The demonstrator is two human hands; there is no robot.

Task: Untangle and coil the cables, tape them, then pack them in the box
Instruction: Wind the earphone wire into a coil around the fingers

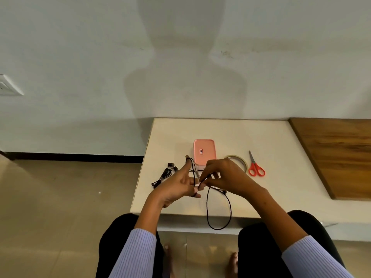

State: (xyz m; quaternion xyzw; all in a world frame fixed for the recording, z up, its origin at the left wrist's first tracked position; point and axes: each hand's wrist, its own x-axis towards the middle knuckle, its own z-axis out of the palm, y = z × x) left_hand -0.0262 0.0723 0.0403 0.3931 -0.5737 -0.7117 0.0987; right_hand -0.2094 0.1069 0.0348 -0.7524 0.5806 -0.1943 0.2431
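Observation:
A thin black cable (208, 207) runs around the raised forefinger and down to the little finger of my left hand (180, 184), which is held up above the table with fingers spread. My right hand (222, 175) pinches the same cable beside the left palm. A long loop of it hangs down past the table's front edge. A second black cable with earbuds (164, 174) lies bundled on the table to the left. The pink box (204, 152), lid on, stands just behind my hands. A roll of clear tape (240, 159) lies right of the box, partly hidden by my right hand.
Red-handled scissors (255, 166) lie right of the tape. The white table (271, 141) ends at a left edge near the earbuds, and a wooden board (337, 153) adjoins it at right. My knees sit below the front edge.

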